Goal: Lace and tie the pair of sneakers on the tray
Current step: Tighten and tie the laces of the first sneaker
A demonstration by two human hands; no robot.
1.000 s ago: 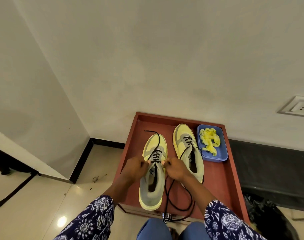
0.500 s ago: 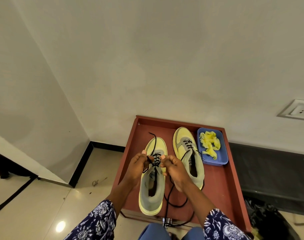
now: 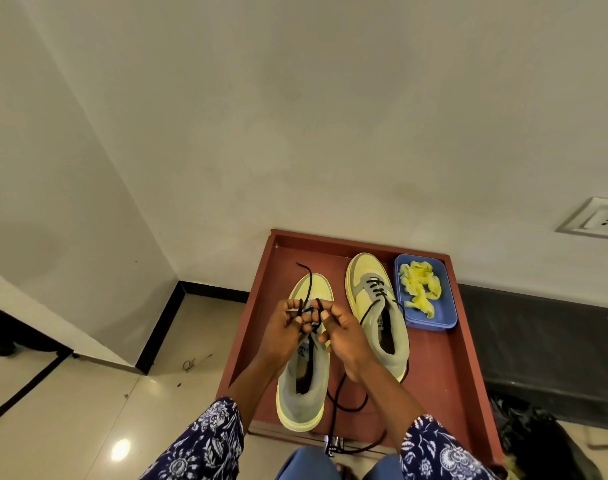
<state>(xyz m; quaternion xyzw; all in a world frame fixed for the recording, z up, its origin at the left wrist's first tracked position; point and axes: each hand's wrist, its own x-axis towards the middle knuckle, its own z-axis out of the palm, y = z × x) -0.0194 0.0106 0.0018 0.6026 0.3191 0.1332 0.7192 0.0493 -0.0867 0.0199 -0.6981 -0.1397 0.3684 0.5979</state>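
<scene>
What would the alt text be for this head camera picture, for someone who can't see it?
Two hands, left hand and right hand, pinch a black shoelace above the left yellow-and-grey sneaker on a reddish-brown wooden tray. The right yellow-and-grey sneaker sits beside it, partly laced, next to a blue plastic tub of crumpled yellow material.

Nothing can be read with certainty. The left sneaker [image 3: 304,372] carries a small dark mark on its grey tongue, lower centre of the frame, too blurred to make out. The right sneaker [image 3: 377,317] bears a similar illegible mark on its tongue.
</scene>
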